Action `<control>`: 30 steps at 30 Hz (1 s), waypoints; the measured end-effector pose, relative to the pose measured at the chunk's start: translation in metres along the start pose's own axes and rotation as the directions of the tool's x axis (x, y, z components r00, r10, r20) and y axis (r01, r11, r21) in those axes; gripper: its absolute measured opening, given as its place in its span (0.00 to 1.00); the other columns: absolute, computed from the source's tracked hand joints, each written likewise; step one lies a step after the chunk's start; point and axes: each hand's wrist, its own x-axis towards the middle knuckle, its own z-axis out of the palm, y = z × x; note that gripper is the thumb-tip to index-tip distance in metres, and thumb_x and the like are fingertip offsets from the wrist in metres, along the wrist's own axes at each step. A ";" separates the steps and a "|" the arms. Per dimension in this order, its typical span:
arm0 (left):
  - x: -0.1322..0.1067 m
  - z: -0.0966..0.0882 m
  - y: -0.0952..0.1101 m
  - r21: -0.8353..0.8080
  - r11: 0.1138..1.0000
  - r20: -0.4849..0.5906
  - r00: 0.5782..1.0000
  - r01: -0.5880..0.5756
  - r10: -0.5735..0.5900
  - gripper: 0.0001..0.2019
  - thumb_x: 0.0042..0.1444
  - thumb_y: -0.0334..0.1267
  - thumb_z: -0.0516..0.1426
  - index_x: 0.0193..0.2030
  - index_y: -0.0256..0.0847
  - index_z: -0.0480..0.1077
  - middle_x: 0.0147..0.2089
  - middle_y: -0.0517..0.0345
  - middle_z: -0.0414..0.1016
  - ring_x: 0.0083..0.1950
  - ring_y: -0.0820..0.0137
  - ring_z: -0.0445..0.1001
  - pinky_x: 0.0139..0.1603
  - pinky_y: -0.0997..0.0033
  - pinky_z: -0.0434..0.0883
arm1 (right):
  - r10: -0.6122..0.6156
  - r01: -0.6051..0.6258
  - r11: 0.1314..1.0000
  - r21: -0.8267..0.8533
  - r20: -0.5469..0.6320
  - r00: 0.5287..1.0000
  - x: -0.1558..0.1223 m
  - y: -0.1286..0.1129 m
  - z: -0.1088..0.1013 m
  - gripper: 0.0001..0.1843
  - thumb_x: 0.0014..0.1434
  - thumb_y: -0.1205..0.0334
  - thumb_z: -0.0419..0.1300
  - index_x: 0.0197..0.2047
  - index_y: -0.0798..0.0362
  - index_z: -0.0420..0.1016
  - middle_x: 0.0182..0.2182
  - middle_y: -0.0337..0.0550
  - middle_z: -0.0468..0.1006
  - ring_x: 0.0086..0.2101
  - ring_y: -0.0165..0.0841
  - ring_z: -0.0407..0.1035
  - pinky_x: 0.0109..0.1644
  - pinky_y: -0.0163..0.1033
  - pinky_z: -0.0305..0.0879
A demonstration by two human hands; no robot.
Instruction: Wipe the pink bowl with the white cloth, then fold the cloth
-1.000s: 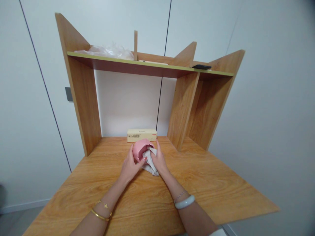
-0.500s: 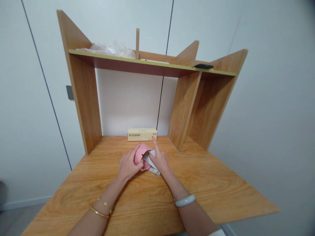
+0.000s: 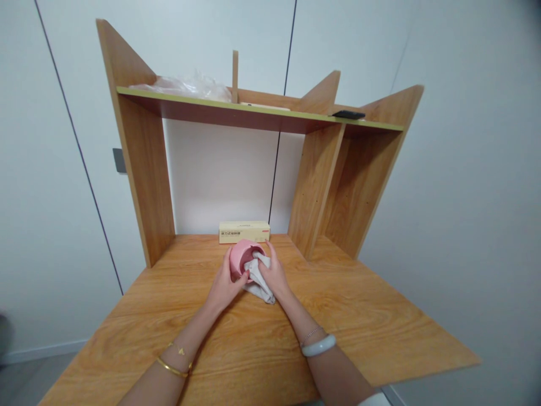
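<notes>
A pink bowl-like container is tilted above the desk, its opening turned toward me and to the right. My left hand is closed on its left side, with the thumb at the near rim. My right hand grips a light grey cloth; part of the cloth goes into the container's opening and the rest hangs below toward the desk. The right index finger points forward, away from the cloth. The container's underside and the cloth's far end are hidden.
Behind the hands, a cream box with dark print stands at the back of the wooden desk. Overhead runs a shelf bearing a clear plastic bag and a flat black object. Wooden uprights flank the space.
The pink container has turned so its opening shows more toward me. My left hand has shifted its hold lower on its side, and more of the grey cloth is visible.
</notes>
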 end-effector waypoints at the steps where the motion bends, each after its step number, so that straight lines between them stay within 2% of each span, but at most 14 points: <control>1: 0.001 -0.001 0.001 0.041 0.999 -0.018 1.000 -0.018 0.019 0.37 0.49 0.40 0.57 0.64 0.40 0.45 0.58 0.46 0.62 0.55 0.61 0.65 0.55 0.61 0.63 | 0.010 -0.010 0.999 -0.046 -0.001 1.000 0.000 -0.002 -0.001 0.35 0.50 0.66 0.51 0.62 0.51 0.49 0.41 0.44 0.75 0.34 0.33 0.69 0.37 0.36 0.64; 3: 0.002 -0.004 0.001 0.112 0.993 -0.018 0.999 -0.048 0.050 0.35 0.47 0.38 0.57 0.63 0.41 0.50 0.58 0.47 0.63 0.57 0.60 0.64 0.56 0.60 0.62 | 0.031 -0.033 0.982 -0.183 -0.013 0.999 -0.001 -0.007 -0.003 0.35 0.50 0.63 0.53 0.62 0.52 0.50 0.37 0.45 0.76 0.32 0.35 0.70 0.36 0.37 0.64; 5: 0.004 -0.005 -0.002 0.118 0.993 -0.028 0.999 -0.024 0.027 0.33 0.46 0.35 0.57 0.61 0.41 0.53 0.57 0.49 0.65 0.55 0.60 0.66 0.55 0.59 0.62 | 0.040 -0.045 0.945 -0.323 -0.024 0.999 -0.002 -0.011 -0.006 0.34 0.51 0.60 0.55 0.61 0.52 0.52 0.33 0.46 0.77 0.31 0.37 0.70 0.34 0.37 0.62; 8: 0.008 -0.003 -0.011 0.029 0.994 -0.092 0.990 0.106 -0.103 0.30 0.47 0.34 0.56 0.59 0.39 0.56 0.54 0.48 0.67 0.53 0.61 0.68 0.55 0.59 0.63 | 0.032 -0.045 0.905 -0.423 -0.039 0.999 -0.002 -0.015 -0.010 0.33 0.52 0.56 0.56 0.61 0.51 0.54 0.30 0.46 0.77 0.31 0.39 0.71 0.34 0.37 0.60; 11: 0.012 -0.002 -0.021 -0.117 0.969 -0.184 0.954 0.218 -0.237 0.25 0.49 0.37 0.55 0.55 0.37 0.59 0.51 0.46 0.68 0.51 0.63 0.69 0.52 0.63 0.65 | 0.045 -0.066 0.904 -0.422 -0.059 0.997 0.000 -0.015 -0.012 0.32 0.54 0.54 0.54 0.61 0.51 0.53 0.31 0.46 0.77 0.33 0.39 0.71 0.33 0.37 0.60; 15: 0.016 -0.007 -0.028 -0.305 0.896 -0.286 0.866 0.323 -0.410 0.23 0.51 0.43 0.54 0.52 0.37 0.58 0.41 0.50 0.70 0.39 0.68 0.73 0.36 0.70 0.71 | 0.127 -0.132 0.912 -0.388 -0.038 0.991 0.000 -0.011 -0.008 0.33 0.56 0.51 0.52 0.62 0.54 0.49 0.35 0.52 0.76 0.36 0.41 0.71 0.35 0.39 0.61; 18: 0.019 -0.010 -0.026 -0.413 0.850 -0.295 0.835 0.328 -0.466 0.21 0.52 0.48 0.51 0.48 0.37 0.57 0.30 0.60 0.68 0.24 0.75 0.69 0.24 0.75 0.68 | 0.181 -0.139 0.928 -0.345 0.095 0.979 -0.003 -0.007 -0.001 0.40 0.53 0.45 0.54 0.63 0.56 0.47 0.40 0.56 0.75 0.40 0.43 0.70 0.38 0.41 0.62; 20: 0.020 -0.011 -0.020 -0.537 0.792 -0.263 0.836 0.289 -0.482 0.19 0.50 0.51 0.52 0.43 0.39 0.58 0.23 0.68 0.62 0.17 0.79 0.62 0.20 0.77 0.65 | 0.165 -0.115 0.954 -0.277 0.166 0.972 -0.004 -0.005 0.003 0.42 0.50 0.41 0.56 0.62 0.55 0.50 0.43 0.55 0.73 0.43 0.43 0.68 0.41 0.42 0.62; 22: 0.020 -0.010 -0.013 -0.625 0.745 -0.234 0.854 0.234 -0.464 0.20 0.47 0.53 0.53 0.40 0.39 0.59 0.19 0.72 0.58 0.15 0.81 0.58 0.19 0.78 0.63 | 0.099 -0.075 0.986 -0.147 0.169 0.981 -0.004 -0.005 0.005 0.38 0.51 0.41 0.54 0.60 0.53 0.54 0.43 0.51 0.72 0.43 0.39 0.68 0.42 0.40 0.62; 25: 0.017 -0.008 -0.003 -0.605 0.769 -0.224 0.883 0.206 -0.413 0.25 0.46 0.53 0.55 0.46 0.40 0.57 0.20 0.71 0.61 0.15 0.79 0.61 0.19 0.78 0.63 | -0.008 0.001 0.998 0.056 0.123 0.992 0.000 -0.010 0.003 0.30 0.57 0.46 0.48 0.58 0.54 0.57 0.34 0.43 0.73 0.34 0.32 0.68 0.38 0.37 0.63; 27: 0.013 -0.004 0.002 -0.558 0.802 -0.197 0.904 0.215 -0.379 0.29 0.46 0.52 0.56 0.51 0.40 0.53 0.22 0.69 0.64 0.16 0.78 0.63 0.19 0.78 0.63 | -0.077 0.071 0.995 0.070 0.098 0.992 0.001 -0.017 0.000 0.29 0.58 0.48 0.49 0.58 0.55 0.58 0.32 0.42 0.72 0.31 0.32 0.67 0.37 0.37 0.64; 30: 0.008 0.001 0.006 -0.506 0.839 -0.137 0.941 0.201 -0.309 0.33 0.47 0.48 0.56 0.56 0.40 0.48 0.30 0.62 0.69 0.20 0.76 0.67 0.19 0.77 0.65 | -0.204 0.205 0.979 -0.018 0.046 0.978 0.001 -0.028 -0.003 0.30 0.53 0.51 0.56 0.57 0.53 0.59 0.42 0.47 0.72 0.41 0.35 0.67 0.45 0.40 0.62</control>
